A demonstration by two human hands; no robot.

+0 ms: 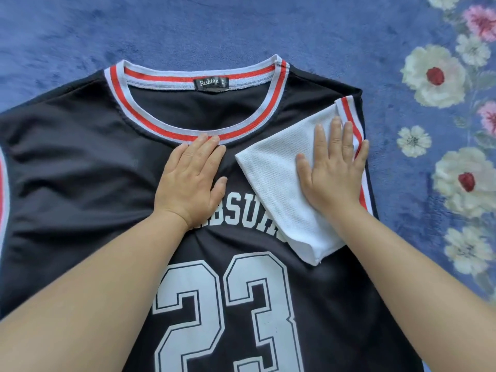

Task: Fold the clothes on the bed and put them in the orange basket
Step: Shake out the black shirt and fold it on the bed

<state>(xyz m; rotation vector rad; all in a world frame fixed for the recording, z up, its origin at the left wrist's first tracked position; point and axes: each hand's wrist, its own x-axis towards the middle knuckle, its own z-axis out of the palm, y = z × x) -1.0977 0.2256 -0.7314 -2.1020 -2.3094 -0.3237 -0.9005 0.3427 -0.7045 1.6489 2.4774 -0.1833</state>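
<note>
A black jersey [80,162] with a white "23" and a red-and-white striped collar lies front up on the bed. Its right sleeve [279,183], white mesh with a striped edge, is folded inward over the chest. My right hand [332,170] presses flat on that folded sleeve with fingers straight. My left hand [190,181] lies flat on the chest just below the collar, fingers together. The jersey's left side spreads past the left edge of the view. The orange basket is not in view.
A blue plush bedspread [214,28] covers the bed around the jersey, with a white and pink flower pattern [434,76] along the right side.
</note>
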